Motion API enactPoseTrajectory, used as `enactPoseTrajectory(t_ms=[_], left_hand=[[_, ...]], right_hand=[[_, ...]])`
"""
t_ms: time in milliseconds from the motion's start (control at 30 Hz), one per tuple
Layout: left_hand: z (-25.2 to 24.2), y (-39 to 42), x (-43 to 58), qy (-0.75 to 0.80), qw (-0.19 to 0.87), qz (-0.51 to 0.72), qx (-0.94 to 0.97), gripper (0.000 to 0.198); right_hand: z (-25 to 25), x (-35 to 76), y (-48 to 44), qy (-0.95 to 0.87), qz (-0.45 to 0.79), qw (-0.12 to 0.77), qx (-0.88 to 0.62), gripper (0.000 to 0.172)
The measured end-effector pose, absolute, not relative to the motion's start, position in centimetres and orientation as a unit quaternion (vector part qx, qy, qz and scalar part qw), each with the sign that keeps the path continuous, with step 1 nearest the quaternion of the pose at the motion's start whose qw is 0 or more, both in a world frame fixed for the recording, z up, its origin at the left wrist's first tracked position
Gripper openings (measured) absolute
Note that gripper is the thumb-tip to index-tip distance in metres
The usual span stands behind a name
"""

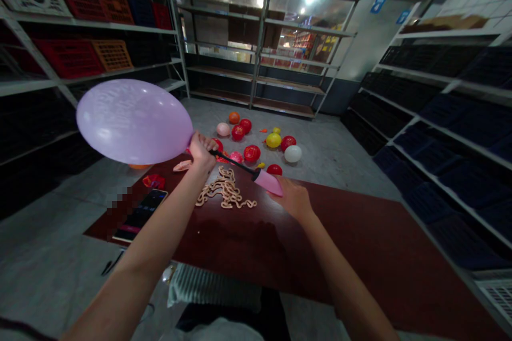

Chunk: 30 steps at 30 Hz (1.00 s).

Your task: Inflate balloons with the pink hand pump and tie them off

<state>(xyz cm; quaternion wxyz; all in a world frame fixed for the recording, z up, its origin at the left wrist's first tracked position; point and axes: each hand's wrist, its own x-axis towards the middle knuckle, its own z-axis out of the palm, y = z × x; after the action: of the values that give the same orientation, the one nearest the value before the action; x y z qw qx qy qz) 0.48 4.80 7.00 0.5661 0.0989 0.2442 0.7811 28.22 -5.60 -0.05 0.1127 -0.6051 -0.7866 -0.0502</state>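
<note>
— Where is the lilac balloon (134,120)?
— Swollen, in the air over the left end of the table (360,256). The left hand (202,150) has its fingers clamped round the balloon's neck, on the black nozzle of the pink pump (269,182).
— And the pump's body?
— The right hand (295,200) is wrapped about its lower end.

Dark red table (360,256) carried a tangled pile of tan chain strip (226,192), a phone (141,212) near its left edge, and a flat red scrap (153,181). Grey floor (332,154) beyond held scattered inflated balloons (252,153).
</note>
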Motion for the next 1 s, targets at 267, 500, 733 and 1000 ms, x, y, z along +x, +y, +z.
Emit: enactPoseTrajectory(t_ms=[267,500,733,1000], left_hand=[[5.1,2.3,6.0,0.235,0.561,0.788,0.097,0.051],[3.0,1.4,6.9,0.258,0.56,0.78,0.108,0.055],[-1.1,0.0,8.2,0.349,0.585,0.715,0.156,0.061],[-3.9,3.8,1.6,0.389,0.582,0.686,0.198,0.053]], right_hand=[[1.9,23.2,-4.8,-0.794,-0.011,0.115,-0.597,0.059],[1.1,20.6,-4.9,-0.808,0.004,0.121,-0.577,0.066],[-0.4,17.9,-6.4,-0.809,0.041,0.067,-0.583,0.038],[-5.0,18.9,-10.2,-0.806,0.131,0.027,-0.576,0.034]])
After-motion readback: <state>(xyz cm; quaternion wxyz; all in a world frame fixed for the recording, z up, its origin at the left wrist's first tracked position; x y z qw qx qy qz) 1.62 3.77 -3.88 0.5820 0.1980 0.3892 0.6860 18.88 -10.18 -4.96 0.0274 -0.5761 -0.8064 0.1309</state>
